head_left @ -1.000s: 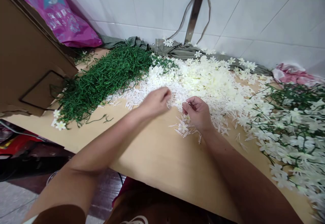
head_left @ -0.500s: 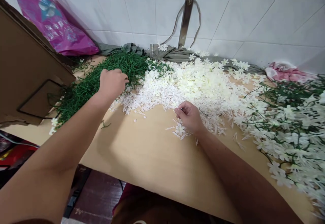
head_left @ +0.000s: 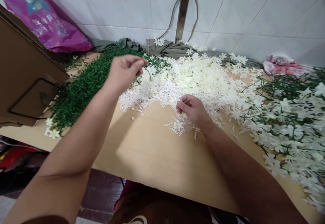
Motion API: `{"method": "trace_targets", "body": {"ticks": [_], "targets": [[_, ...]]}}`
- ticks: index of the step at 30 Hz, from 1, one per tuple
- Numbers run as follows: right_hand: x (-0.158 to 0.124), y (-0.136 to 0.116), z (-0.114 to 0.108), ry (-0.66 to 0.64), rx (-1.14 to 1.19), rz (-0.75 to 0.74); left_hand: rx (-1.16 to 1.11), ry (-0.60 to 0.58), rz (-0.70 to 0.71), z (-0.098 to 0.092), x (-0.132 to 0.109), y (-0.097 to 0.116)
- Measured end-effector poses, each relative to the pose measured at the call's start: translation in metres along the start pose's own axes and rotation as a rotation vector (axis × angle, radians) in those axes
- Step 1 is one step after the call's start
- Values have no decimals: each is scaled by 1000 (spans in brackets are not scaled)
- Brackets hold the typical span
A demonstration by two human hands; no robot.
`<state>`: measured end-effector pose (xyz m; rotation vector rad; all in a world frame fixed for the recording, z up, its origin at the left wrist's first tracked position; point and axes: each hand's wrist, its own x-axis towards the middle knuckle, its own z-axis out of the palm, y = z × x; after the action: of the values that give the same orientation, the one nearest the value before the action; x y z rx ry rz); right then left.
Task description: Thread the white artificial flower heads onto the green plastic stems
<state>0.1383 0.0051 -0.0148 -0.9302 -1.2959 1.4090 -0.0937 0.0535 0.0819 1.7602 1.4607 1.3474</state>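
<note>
Green artificial stems form a dense heap on the left of the pale wooden-toned table, as seen from the head camera. The left hand is raised above the edge of this heap; its thumb and forefinger pinch a thin strand, blurred, which hangs below the fingertips. The right hand is held low over the front of the white material, thumb and forefinger pressed together; what lies between them is too small to tell. Just below it is a small cluster of white slivers with a flower on top. Loose white flowers are heaped at centre, with narrow white slivers along the front of the heap. On the right lie white flowers on green stems, overlapping in a broad mass.

Lettering: the magenta plastic bag, behind the cardboard box, bears a blue-and-white pinwheel-like motif and pale characters, too blurred to read. Part of a curved white print shows on the person's clothing. Behind the flowers, a metal bar with a cord stands against the tiled wall, above grey cloth.
</note>
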Motion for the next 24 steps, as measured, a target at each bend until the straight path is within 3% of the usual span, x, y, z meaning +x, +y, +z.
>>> {"method": "trace_targets", "body": {"ticks": [4, 11, 18, 24], "targets": [[-1, -4, -2, 5, 173, 75, -256, -213, -199, 37, -45, -2], [-1, -6, 3, -10, 315, 116, -427, -338, -406, 60, -76, -13], [-2, -3, 6, -57, 286, 92, -394, -463, -310, 79, -86, -20], [-3, -2, 7, -60, 220, 88, -185, -495, -176, 72, -83, -19]]}}
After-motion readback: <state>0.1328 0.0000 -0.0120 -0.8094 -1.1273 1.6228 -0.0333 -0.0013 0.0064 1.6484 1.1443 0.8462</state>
